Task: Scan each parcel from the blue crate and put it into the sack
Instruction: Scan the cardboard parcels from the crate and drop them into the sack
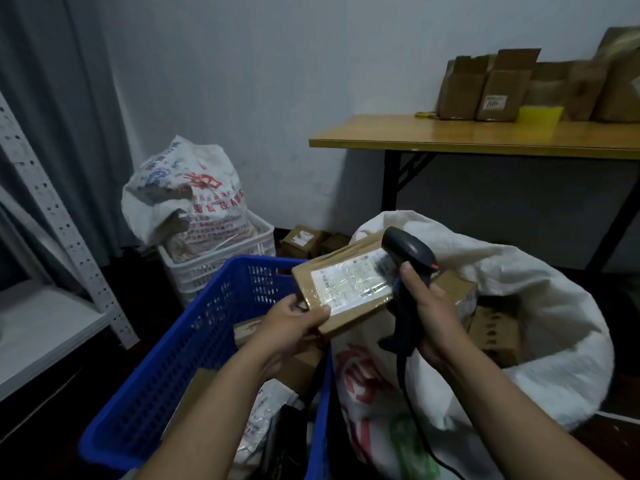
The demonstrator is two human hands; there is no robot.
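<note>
The left hand (294, 322) grips a flat cardboard parcel (346, 285) by its near corner, label up, above the gap between blue crate (194, 337) and white sack (554, 323) — the right hand (429, 306) grips a black barcode scanner (407, 268), its head just over the label.

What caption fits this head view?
Left hand holds a labelled parcel, right hand points the scanner at it, between blue crate and white sack.

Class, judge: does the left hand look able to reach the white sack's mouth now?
Probably yes: the left hand holds the parcel beside the open sack; only the scanner in the right hand stands partly between.
</note>
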